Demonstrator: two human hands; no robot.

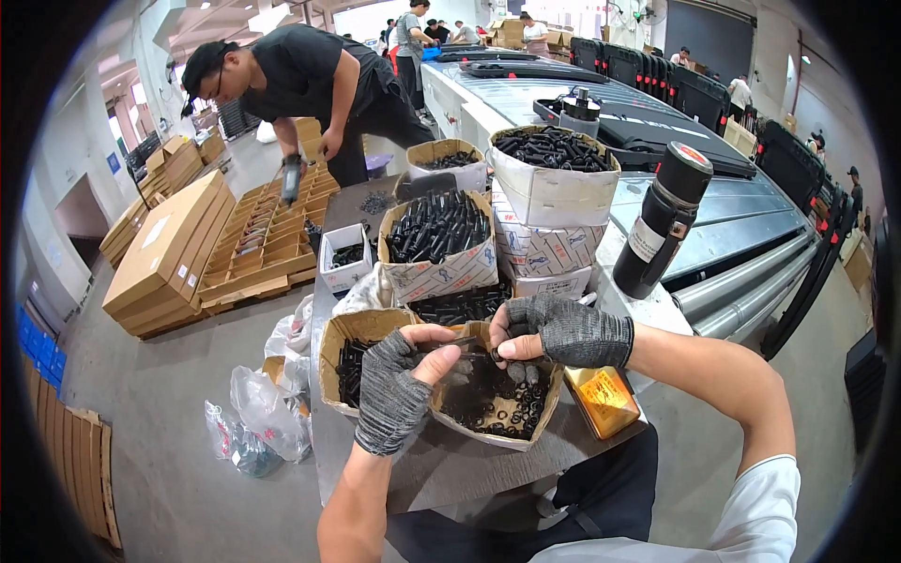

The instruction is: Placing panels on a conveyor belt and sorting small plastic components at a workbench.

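Hands working a bolt over a box of washers

The left hand (394, 380) is pinching a dark bolt (457, 343), lying sideways toward the right hand (554, 330), which is gripping its end above the box (497, 399).

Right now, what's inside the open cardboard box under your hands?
The cardboard box holds a loose heap of small black washers. The gloved left hand and right hand cover its upper part, and the bottom stays buried.

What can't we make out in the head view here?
- Small part pinched between left hand and right hand: too small, covered by fingers.
- Box of black rings: middle hidden behind both hands.
- Amber packet: print blurred.
- Far workers: too small, bent by the fisheye rim.
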